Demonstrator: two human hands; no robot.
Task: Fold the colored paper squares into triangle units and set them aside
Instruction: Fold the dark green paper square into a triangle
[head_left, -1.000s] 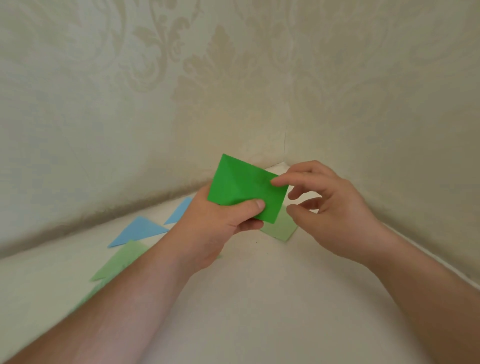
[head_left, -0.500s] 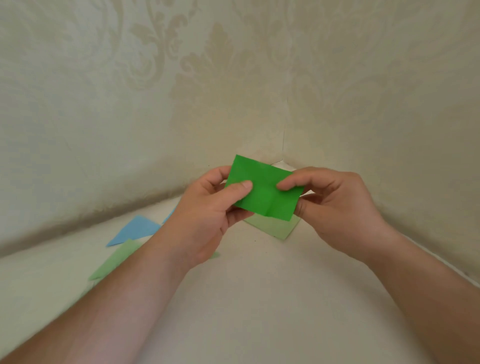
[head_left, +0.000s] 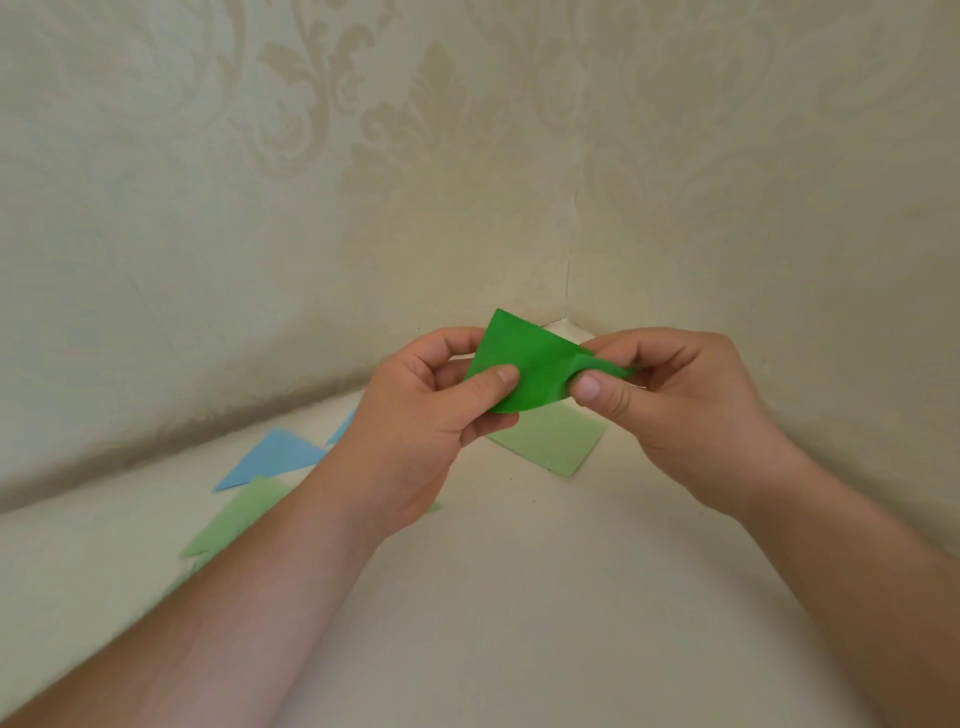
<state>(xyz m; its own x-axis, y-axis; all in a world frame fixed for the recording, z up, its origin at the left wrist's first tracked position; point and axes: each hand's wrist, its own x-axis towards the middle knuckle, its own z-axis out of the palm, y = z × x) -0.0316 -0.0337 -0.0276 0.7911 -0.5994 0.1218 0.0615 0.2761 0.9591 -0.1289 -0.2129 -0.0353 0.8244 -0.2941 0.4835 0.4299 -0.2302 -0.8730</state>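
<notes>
Above the bench (head_left: 519, 597) corner, left hand (head_left: 415, 431) and right hand (head_left: 670, 410) both pinch the green paper (head_left: 524, 364) in midair; bring the right corner across squarely, match edges, then crease firmly along the fold.

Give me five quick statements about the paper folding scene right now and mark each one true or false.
1. Both hands hold the dark green paper. True: the left hand and the right hand each pinch it.
2. The dark green paper lies flat on the surface. False: it is held up above the surface.
3. A pale green square lies on the surface below the held paper. True.
4. The folded triangles lie to the person's right. False: the blue triangle and the pale green triangle lie to the left.
5. The right hand is open and idle. False: its thumb and fingers pinch the paper's right edge.
</notes>
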